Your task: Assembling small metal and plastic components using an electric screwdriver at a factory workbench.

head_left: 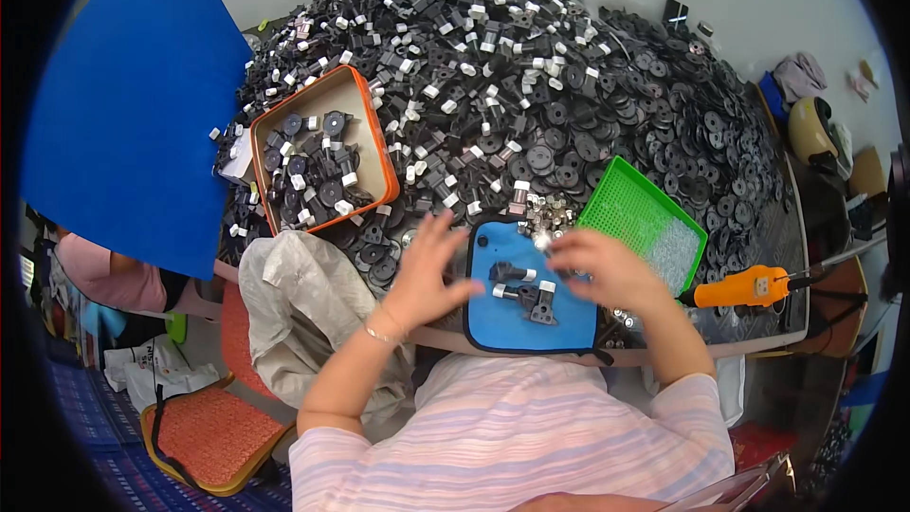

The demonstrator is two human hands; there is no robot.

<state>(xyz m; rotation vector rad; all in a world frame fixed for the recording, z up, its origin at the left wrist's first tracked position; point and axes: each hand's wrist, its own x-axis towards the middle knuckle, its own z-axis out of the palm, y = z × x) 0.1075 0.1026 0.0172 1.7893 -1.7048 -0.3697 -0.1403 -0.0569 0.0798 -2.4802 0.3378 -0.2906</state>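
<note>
My left hand is held over the left edge of a blue mat with black edging. Its fingers are spread and nothing is in them. Over the mat's right side, my right hand has its fingers bent toward the thumb, with a small dark bit showing between them that I cannot make out. Several black plastic parts with white ends lie on the mat between my hands. Small shiny metal pieces are heaped just past the mat's far edge.
A huge pile of black parts with white ends covers the table, with black discs at right. An orange-rimmed tray stands left, a green basket with clear bits right. Beside it is an orange power tool.
</note>
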